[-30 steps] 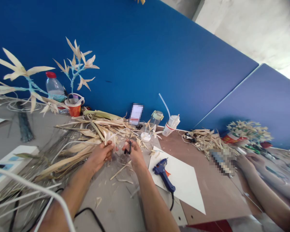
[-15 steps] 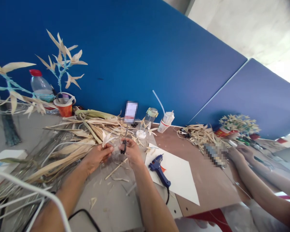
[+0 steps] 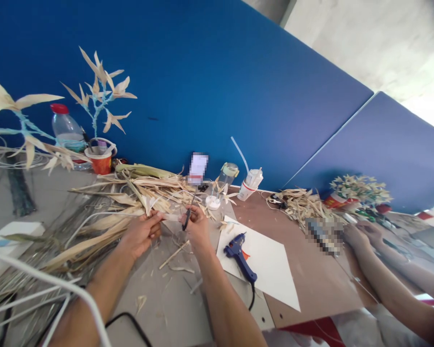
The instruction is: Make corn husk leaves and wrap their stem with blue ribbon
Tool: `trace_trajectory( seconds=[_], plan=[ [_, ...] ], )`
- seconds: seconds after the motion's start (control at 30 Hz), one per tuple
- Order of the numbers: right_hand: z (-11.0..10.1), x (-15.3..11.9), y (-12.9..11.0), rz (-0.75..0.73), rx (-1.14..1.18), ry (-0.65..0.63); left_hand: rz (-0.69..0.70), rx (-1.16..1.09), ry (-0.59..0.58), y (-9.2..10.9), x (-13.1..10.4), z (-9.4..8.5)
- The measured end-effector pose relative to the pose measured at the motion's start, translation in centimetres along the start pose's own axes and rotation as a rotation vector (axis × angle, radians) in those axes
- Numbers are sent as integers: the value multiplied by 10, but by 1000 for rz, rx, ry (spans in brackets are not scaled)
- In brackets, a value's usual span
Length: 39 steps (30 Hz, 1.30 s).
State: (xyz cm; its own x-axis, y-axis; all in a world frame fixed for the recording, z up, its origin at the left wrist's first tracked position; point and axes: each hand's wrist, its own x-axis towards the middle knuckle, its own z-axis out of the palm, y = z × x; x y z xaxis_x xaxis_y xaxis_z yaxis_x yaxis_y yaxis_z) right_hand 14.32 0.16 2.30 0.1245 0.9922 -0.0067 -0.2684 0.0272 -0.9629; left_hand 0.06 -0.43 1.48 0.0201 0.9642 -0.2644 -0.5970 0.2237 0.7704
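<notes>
My left hand (image 3: 143, 235) is closed, thumb and fingers pinching a pale husk flower (image 3: 149, 204) whose petals stick up above the fingertips. From that pinch a whitish, thin strip (image 3: 171, 218) stretches across to my right hand (image 3: 198, 226). My right fingers are wrapped round black-handled scissors (image 3: 185, 220), their narrow blades pointing up and away. Whether the right fingers also grip the strip's end is hard to make out. Beneath both hands, husk scraps and a thin stick (image 3: 174, 254) lie on the grey tabletop (image 3: 159, 303).
Dried husks (image 3: 104, 241) are heaped on the left. To the right, a blue glue gun (image 3: 240, 256) rests on white paper (image 3: 275, 274). Behind stand a phone (image 3: 198, 167), a clear jar (image 3: 227, 174) and a paper cup (image 3: 246, 189). A co-worker's hands (image 3: 361, 233) are at far right.
My left hand has drawn left, away from the right hand, so more of the pale strip shows between them. The scissors have tilted slightly. The whole view has shifted a little.
</notes>
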Motion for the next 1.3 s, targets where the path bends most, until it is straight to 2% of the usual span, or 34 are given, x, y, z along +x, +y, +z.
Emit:
trace_trajectory(
  seconds=[0.2,0.43,0.57,0.7,0.8,0.93,1.13,1.3],
  plan=[
    [2,-6,-8,-12,-34,-42,48,-77,56,3,0,1],
    [0,-4,-6,-2,2,-27,72,-113,81,4,1,-1],
    [-2,0,-2,-51,33,43,83,-91,78,6,-1,0],
    [0,0,0,-95,62,151,56,-22,10,3,-5,5],
    [6,-5,3,-108,37,176,30,31,-39,-4,-7,10],
    [13,-11,9,-98,6,132,46,26,-24,-8,-8,14],
    [19,-13,14,-55,-35,24,92,-49,15,0,-11,18],
    [11,-8,5,-75,25,83,90,57,-2,0,-10,13]
  ],
)
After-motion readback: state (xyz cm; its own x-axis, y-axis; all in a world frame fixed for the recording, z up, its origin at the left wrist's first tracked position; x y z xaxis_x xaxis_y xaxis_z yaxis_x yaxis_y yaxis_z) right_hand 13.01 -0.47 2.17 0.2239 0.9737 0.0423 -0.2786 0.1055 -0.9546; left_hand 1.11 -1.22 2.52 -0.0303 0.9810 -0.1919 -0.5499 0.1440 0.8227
